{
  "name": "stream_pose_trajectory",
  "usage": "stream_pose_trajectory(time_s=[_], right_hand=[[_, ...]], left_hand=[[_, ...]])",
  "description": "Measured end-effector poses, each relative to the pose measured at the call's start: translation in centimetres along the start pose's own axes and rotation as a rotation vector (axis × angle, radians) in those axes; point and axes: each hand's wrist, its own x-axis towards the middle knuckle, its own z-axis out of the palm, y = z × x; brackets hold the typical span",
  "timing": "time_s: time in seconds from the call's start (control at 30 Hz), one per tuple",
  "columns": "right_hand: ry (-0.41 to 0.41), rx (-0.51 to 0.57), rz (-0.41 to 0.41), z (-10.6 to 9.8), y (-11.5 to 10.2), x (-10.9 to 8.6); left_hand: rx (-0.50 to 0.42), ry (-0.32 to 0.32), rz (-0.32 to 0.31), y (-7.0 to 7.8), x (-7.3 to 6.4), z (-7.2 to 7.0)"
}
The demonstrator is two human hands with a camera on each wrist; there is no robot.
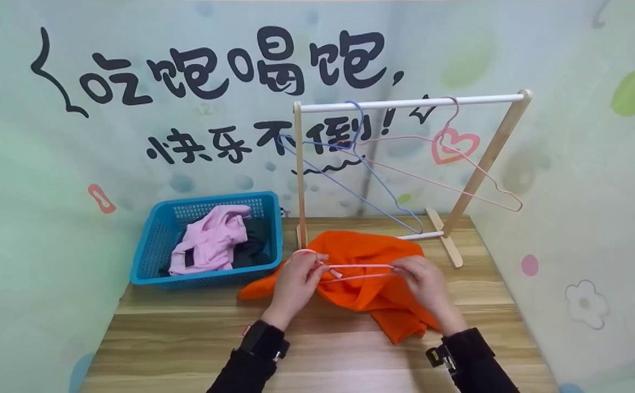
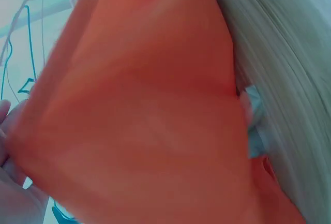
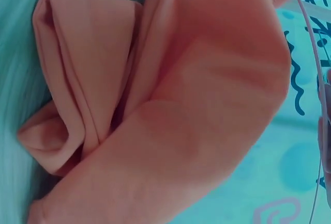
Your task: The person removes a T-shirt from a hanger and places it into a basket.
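Both hands work at an orange garment [image 1: 350,245] that lies bunched over the wooden table. My left hand [image 1: 295,278] pinches a thin pink clothes hanger [image 1: 361,266] at its left side, its curved hook by the fingers. The hanger's other end is pinched by my right hand [image 1: 423,281], so the wire stretches between the hands across the cloth. In the left wrist view the orange cloth [image 2: 150,100] hangs broad in front, with left-hand fingers [image 2: 20,188] at its edge. In the right wrist view, a folded part [image 3: 93,53] of the garment rests on the table.
A wooden rack with a white bar [image 1: 404,103] stands behind the garment. On it hang a blue hanger [image 1: 383,185] and a pink hanger [image 1: 404,172]. Left of it, a blue basket [image 1: 148,245] holds pink clothing [image 1: 211,240] and dark cloth [image 1: 254,240]. The table [image 1: 322,355] meets printed walls.
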Motion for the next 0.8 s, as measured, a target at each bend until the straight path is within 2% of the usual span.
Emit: stream_pose_trajectory(time_s=[0.17,0.27,0.53,0.7,0.8], right_hand=[[0.071,-0.014,0.022,-0.9,0.3,-0.3],[0.100,-0.031,0.035,-1.4,0.4,-0.4],[0.075,-0.036,0.062,-3.1,0.9,-0.5],[0.084,-0.044,0.095,-5.1,1.6,-0.7],[0.094,-0.058,0.087,-6.5,2.1,-0.8]], left_hand=[[0.028,-0.039,-0.043,-1.2,-0.5,-0.4],[0.060,-0.040,-0.043,-2.0,-0.8,-0.6],[0.015,-0.068,-0.071,-3.5,-1.4,-1.0],[0.042,0.007,-0.076,-4.6,-1.8,-1.3],[0.069,0.049,-0.089,-5.3,-2.1,-1.4]])
